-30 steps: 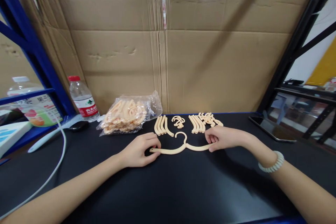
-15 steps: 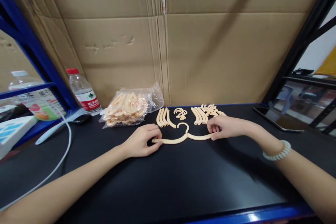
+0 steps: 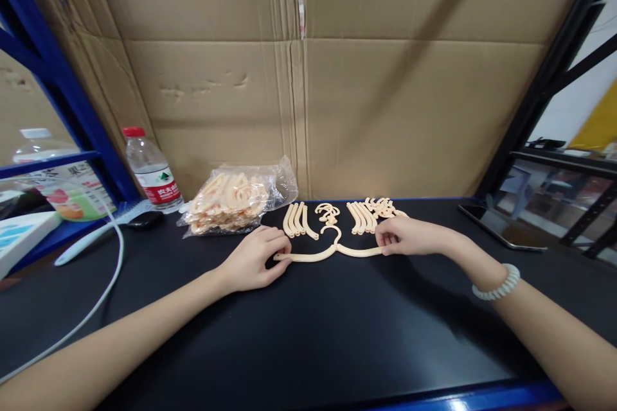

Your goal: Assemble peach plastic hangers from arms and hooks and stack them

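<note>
A cream plastic clothes hanger (image 3: pixel 312 257) lies on the black table, its hook pointing away from me and its two curved arms spread sideways. My left hand (image 3: pixel 258 258) pinches the left arm's end between thumb and fingers. At the opposite end my right hand (image 3: pixel 403 236) is closed on the tip of the right arm. Just beyond the hanger are loose hanger arms (image 3: pixel 299 221) in a row on the left, hooks (image 3: pixel 328 212) in the middle, and another row of arms (image 3: pixel 361 218) on the right. More small cream parts (image 3: pixel 382 207) lie partly behind my right hand.
A clear bag of cream parts (image 3: pixel 229 199) sits at the back left, beside a red-capped water bottle (image 3: pixel 153 170). A white cable (image 3: pixel 117 270) crosses the left side. A dark tablet (image 3: pixel 501 226) lies at the right. Cardboard (image 3: pixel 216 96) walls the back.
The view has tilted up slightly, showing more above the cardboard. My right hand has shifted a little along the hanger's end; both hands still grip it.
</note>
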The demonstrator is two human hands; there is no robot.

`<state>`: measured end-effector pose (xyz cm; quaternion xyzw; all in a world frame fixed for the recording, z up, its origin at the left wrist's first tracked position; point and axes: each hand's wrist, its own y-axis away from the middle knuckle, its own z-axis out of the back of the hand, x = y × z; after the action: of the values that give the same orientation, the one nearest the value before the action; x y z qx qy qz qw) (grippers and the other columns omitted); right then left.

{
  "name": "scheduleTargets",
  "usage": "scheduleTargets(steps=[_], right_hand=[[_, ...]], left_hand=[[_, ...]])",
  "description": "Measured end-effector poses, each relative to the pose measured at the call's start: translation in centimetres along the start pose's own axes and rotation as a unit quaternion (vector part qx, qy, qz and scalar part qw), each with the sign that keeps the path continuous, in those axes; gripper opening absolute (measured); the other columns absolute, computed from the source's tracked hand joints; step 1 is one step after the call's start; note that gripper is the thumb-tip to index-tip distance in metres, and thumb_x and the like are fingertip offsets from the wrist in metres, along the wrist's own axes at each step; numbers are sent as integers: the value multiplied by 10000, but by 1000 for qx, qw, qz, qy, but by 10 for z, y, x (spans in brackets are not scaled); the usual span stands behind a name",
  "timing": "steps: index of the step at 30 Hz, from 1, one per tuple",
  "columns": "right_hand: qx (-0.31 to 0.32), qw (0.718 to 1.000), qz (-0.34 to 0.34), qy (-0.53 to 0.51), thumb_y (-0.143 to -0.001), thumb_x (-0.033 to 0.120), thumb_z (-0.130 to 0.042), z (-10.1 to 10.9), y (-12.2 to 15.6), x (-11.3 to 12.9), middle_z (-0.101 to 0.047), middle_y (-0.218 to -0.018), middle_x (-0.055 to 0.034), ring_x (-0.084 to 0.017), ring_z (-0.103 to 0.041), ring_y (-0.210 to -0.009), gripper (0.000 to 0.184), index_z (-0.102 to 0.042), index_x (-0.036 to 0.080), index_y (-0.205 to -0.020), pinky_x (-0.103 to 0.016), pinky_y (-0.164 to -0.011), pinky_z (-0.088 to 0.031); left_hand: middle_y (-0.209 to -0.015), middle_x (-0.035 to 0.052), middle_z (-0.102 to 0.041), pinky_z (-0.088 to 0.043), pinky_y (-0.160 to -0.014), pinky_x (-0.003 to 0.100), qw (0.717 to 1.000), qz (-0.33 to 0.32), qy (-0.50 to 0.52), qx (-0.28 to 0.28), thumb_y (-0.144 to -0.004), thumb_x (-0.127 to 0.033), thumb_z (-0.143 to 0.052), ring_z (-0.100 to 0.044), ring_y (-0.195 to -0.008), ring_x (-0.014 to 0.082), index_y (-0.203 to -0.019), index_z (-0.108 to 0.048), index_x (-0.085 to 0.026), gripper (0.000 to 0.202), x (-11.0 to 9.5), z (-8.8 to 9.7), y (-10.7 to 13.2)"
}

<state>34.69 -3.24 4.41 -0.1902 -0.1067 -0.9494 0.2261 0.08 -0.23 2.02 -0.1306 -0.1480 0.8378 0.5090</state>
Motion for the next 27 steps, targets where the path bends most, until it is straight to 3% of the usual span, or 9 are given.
scheduleTargets(steps=[5,12,21,27], right_hand=[[-5,1000,-5,4,-773,95,-626,-1,-1,0,-628,-709,-13,-146,-590,-655,59,-626,146,-742,-221,-574,-425],[-17,999,12,24,-818,174,-624,0,1,3,-634,-739,-22,-151,-577,-667,62,-641,155,-761,-223,-575,-398],[-94,989,44,108,-846,128,-577,1,0,7,-612,-667,6,-128,-531,-606,146,-623,162,-713,-226,-579,-352],[-182,975,14,122,-836,137,-610,-7,-6,9,-631,-667,1,-138,-558,-605,133,-638,175,-712,-226,-552,-353]], left_hand=[[-724,-4,-552,-357,-770,328,1000,20,-16,-8,-836,-207,-476,-498,-700,165,-722,-467,-192,115,-1,-1,0],[-759,14,-551,-369,-694,304,997,58,-31,-28,-868,-267,-482,-509,-709,175,-803,-535,-187,116,0,-1,2],[-762,34,-570,-394,-696,302,991,104,-37,-72,-904,-206,-408,-534,-733,190,-800,-541,-179,171,7,-8,2],[-795,32,-588,-418,-699,283,990,112,-27,-86,-887,-174,-417,-559,-760,186,-836,-552,-184,145,9,-8,3]])
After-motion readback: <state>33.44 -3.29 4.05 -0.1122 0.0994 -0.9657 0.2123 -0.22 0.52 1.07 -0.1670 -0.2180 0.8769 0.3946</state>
